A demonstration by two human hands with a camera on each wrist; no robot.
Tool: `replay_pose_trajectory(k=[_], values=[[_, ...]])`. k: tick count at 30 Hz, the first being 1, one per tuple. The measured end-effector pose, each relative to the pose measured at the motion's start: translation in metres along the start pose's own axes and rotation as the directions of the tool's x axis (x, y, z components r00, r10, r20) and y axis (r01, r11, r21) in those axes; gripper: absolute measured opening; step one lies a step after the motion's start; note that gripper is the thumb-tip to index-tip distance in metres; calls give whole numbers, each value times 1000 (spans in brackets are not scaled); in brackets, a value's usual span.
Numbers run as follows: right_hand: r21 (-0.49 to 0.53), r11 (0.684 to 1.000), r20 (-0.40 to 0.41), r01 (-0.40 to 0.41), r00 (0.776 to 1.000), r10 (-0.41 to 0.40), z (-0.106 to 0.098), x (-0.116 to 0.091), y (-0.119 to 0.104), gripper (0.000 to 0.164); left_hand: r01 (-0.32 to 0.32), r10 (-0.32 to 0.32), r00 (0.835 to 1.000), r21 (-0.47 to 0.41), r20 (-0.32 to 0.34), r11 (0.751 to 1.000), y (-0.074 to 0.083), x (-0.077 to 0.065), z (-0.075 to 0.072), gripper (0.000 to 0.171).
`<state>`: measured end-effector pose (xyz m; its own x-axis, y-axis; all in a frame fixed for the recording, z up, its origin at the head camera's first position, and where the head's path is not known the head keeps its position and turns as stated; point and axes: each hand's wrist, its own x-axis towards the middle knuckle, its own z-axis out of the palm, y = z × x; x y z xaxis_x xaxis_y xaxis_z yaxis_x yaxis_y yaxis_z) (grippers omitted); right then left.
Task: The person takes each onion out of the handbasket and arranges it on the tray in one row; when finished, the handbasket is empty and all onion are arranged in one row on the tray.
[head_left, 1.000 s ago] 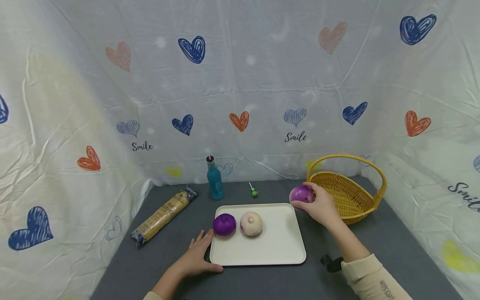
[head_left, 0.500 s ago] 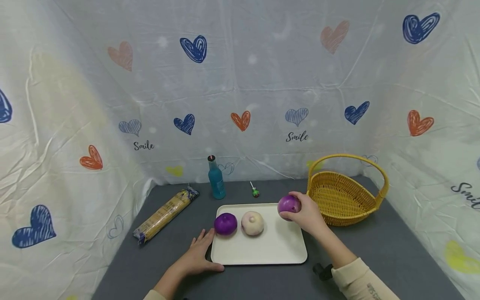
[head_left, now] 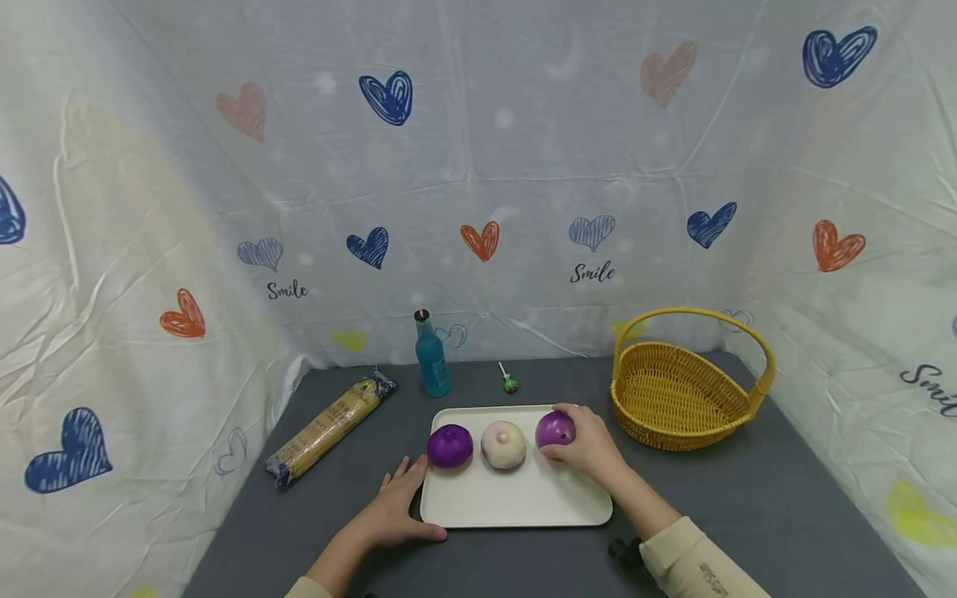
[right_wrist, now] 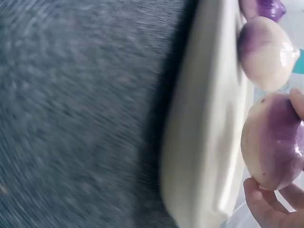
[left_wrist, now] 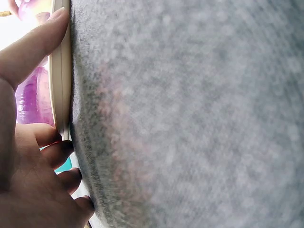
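My right hand (head_left: 586, 444) holds a purple-and-white turnip (head_left: 555, 429) over the right part of a cream tray (head_left: 523, 508). In the right wrist view its fingertips curl around the sides of that turnip (right_wrist: 273, 142), close over the tray. Two more turnips sit in a row on the tray: a pale one (head_left: 503, 445) in the middle, white end up, and a deep purple one (head_left: 449, 447) at the left. My left hand (head_left: 392, 507) rests spread at the tray's left edge, thumb at the front corner. The left wrist view shows its fingers along the rim (left_wrist: 61, 80).
A yellow wicker basket (head_left: 676, 394) with a tall handle stands right of the tray. Behind the tray are a blue bottle (head_left: 431, 361) and a green lollipop (head_left: 509, 384). A packet of noodles (head_left: 329, 428) lies at the left. A heart-printed curtain (head_left: 478, 166) encloses the grey table.
My right hand has carried the turnip left and down, from beside the basket to over the tray's right part. The left hand stays at the tray's edge.
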<state>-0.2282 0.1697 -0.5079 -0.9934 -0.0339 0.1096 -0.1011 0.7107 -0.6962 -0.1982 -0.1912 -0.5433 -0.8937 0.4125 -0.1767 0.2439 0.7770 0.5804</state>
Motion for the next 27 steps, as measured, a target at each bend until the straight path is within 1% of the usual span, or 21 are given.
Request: replay_pose_trajectory(k=[3,7,12,17,22,25,27], values=[[-21,1000,4,13,1000,-12,6,2,2,75,-4,4,1000,1,-6,1000,-2,0,0,128],[-32,999,24,6,1000,-6,10,2,4,78,-8,8,1000,-5,-6,1000,-3,-1,1,128],[-20,1000,67,-5,998,6,11,1,5,86,-6,6,1000,-13,1,1000,-2,-1,1,128],[-17,1000,71,0,997,1,8,-1,6,89,4,-4,1000,-6,10,1000,-1,-1,0,128],[-4,1000,68,25,997,-25,0,-2,4,87,2,-2,1000,-13,8,1000,-1,-1,0,129],[0,999,60,40,997,-40,-12,-4,2,82,4,-3,1000,-20,8,1000,-3,-2,-2,129],[-8,998,48,66,997,-66,-24,-6,3,79,21,-20,1000,-22,17,1000,-4,-4,-4,130]])
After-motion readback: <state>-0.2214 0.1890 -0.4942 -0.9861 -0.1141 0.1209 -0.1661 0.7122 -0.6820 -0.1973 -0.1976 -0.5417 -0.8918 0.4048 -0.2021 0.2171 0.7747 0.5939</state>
